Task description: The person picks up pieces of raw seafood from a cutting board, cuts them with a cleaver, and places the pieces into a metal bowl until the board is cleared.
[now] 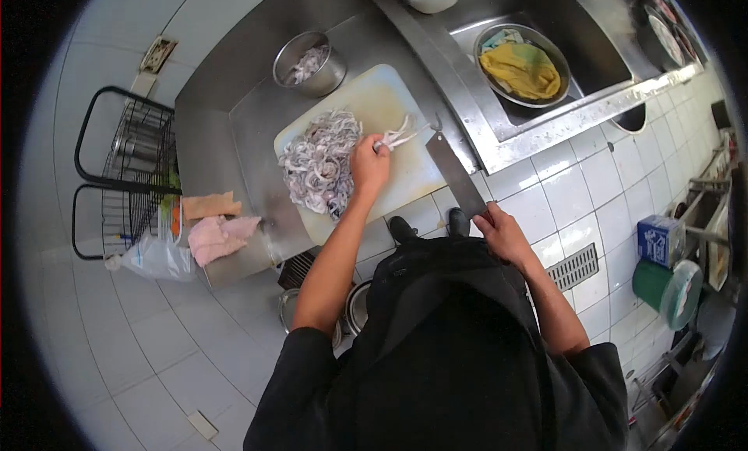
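Note:
My left hand [369, 169] is closed around a piece of squid [400, 133], its pale tentacles spreading out to the right above the board. Beside that hand a large heap of greyish-white squid tentacles [319, 163] covers the left half of the white cutting board [401, 178]. My right hand [502, 231] grips the handle of a cleaver [455, 173]. The broad blade points up and to the left, off the board's right edge, with its tip near the steel counter rim. A steel pot [326, 79] behind the board contains more squid pieces.
At the back right, a sink [600, 61] holds a metal bowl [562, 93] with yellow and green cloths. A black wire rack [132, 147], a pink cloth [222, 239] and a plastic bag [160, 252] are on the left. Metal pots [357, 307] stand below the counter.

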Motion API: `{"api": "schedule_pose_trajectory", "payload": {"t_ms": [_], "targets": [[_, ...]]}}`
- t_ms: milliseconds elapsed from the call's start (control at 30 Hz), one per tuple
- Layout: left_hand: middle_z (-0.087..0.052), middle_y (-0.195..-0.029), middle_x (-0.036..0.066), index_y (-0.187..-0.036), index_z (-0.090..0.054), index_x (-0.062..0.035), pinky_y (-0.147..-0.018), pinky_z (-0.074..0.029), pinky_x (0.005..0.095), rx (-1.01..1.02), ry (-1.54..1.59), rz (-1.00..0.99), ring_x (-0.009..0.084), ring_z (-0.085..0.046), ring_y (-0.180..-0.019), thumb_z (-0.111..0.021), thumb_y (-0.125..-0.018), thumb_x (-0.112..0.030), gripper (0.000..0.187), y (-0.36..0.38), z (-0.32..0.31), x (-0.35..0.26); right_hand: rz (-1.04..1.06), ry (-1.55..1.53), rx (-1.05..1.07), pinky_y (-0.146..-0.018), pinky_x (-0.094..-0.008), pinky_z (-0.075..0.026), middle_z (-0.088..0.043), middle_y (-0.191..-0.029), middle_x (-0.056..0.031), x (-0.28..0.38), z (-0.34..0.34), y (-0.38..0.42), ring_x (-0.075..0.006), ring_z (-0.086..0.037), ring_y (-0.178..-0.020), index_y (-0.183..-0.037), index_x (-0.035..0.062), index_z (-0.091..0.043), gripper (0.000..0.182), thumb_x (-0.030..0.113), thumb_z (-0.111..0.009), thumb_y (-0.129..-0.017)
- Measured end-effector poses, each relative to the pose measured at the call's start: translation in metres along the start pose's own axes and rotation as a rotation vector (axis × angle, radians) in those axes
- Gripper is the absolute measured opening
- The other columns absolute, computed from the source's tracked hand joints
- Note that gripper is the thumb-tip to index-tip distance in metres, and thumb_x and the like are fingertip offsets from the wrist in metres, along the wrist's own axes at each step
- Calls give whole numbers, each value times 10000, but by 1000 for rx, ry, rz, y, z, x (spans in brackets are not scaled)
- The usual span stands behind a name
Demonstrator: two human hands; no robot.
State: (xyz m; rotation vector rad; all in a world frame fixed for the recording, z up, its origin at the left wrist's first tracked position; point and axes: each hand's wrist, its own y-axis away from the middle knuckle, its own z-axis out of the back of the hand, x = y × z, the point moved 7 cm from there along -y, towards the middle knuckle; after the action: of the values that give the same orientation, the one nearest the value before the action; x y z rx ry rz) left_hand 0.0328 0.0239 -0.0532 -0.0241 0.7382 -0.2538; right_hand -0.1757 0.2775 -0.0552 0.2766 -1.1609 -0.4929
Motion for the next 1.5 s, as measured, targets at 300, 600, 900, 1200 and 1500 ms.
{"api": "schedule_pose_trajectory", "payload": {"t_ms": [300,600,900,1200,1500], "targets": [[-744,-863,97,-1079,-737,1,-683,-529,282,265,182,-112,127,-676,-748,-668,-841,-84,262,-100,29,-130,12,31,33,-799,-495,-511,-697,-949,-254,-5,-2,6,-446,-669,-933,-1048,-5,-524,280,266,-579,-1003],[-721,-912,53,-1135,-705,25,-645,-521,251,288,429,-58,96,-638,-731,-691,-854,-63,295,-110,38,-181,10,14,28,-807,-500,-514,-698,-955,-254,-11,-7,6,-448,-668,-942,-1055,-9,-531,287,270,-576,-1005],[-693,-904,86,-1158,-649,52,-598,-522,264,249,734,597,131,-644,-707,-697,-866,-78,323,13,-38,23,43,93,11,-778,-544,-501,-690,-921,-280,-6,1,10,-492,-648,-915,-1009,-4,-501,269,253,-576,-1002],[-711,-966,102,-1134,-655,64,-646,-526,253,138,799,667,134,-654,-754,-701,-890,-107,302,61,-38,51,213,269,-94,-645,-578,-482,-664,-761,-271,32,1,4,-519,-624,-729,-977,15,-489,206,198,-583,-990],[-715,-948,122,-1117,-664,86,-631,-537,268,52,806,665,145,-660,-729,-745,-857,-122,343,66,-34,45,356,349,-202,-626,-608,-464,-638,-734,-302,79,-3,-27,-530,-609,-695,-1001,16,-475,197,188,-571,-997]]}}
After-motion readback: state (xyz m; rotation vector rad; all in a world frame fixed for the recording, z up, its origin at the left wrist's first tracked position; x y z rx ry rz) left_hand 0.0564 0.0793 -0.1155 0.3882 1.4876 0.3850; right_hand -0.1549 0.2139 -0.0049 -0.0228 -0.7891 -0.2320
